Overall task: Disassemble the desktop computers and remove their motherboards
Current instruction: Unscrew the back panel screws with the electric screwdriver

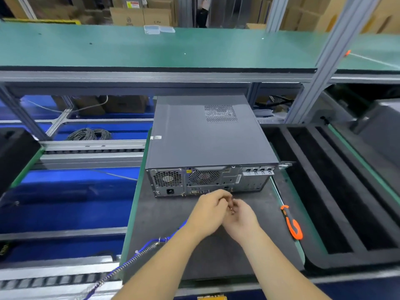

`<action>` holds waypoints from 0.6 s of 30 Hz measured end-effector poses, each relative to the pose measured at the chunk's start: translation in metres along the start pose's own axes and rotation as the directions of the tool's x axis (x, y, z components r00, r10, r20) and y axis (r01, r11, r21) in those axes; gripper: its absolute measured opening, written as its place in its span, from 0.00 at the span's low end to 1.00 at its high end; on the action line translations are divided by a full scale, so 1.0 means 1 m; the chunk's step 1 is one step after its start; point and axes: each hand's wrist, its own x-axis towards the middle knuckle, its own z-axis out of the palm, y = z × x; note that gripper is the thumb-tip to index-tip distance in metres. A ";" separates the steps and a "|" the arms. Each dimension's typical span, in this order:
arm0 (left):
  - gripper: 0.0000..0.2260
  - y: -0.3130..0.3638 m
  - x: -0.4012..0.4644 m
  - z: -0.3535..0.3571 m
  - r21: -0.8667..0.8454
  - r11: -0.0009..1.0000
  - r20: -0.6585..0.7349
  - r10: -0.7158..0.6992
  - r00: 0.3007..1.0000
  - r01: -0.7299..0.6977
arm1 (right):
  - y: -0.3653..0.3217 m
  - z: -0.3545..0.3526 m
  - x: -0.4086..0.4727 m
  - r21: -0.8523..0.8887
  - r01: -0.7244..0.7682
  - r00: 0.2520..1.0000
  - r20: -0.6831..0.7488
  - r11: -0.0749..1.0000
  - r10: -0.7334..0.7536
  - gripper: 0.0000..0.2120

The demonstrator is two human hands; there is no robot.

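Room: a warehouse workstation is seen, framed by aluminium posts, with a green shelf overhead and cardboard boxes stacked behind.
Surface: a dark mat is laid on a green-edged pallet, flanked by a black foam tray.
Desktop computer: laid flat on the mat, cover closed, long axis running away from the viewer, rear ports and fans turned toward the person.
Screwdriver: an orange-handled tool is left at the mat's right edge.
Left hand: fingers curled, pinching a small object, too blurred to identify, just before the rear panel.
Right hand: fingers curled against the same object.

Grey computer case, orange screwdriver
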 end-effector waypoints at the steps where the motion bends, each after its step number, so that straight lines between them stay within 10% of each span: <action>1: 0.15 -0.003 0.000 -0.001 -0.095 0.995 -0.045 -0.004 0.999 0.000 | -0.002 -0.003 0.001 0.020 0.005 1.000 -0.019 1.000 -0.005 0.13; 3: 0.14 -0.013 -0.001 -0.001 -0.144 0.989 -0.196 -0.049 0.979 0.021 | -0.004 -0.010 0.003 -0.044 -0.005 0.998 -0.070 0.999 0.002 0.13; 5: 0.10 -0.033 0.000 -0.007 0.176 0.981 -0.317 -0.023 0.948 0.083 | -0.007 -0.020 0.007 -0.148 -0.030 0.993 -0.120 0.989 0.012 0.14; 9: 0.17 -0.067 -0.010 -0.013 0.779 0.610 -0.061 -0.157 0.986 0.145 | -0.016 -0.031 0.011 -0.355 -0.086 0.986 -0.167 0.931 0.028 0.16; 18: 0.08 -0.081 -0.037 -0.039 0.539 0.779 -0.282 -0.191 0.940 0.320 | 0.033 -0.004 0.007 -0.966 -0.110 0.992 -0.094 0.232 0.078 0.15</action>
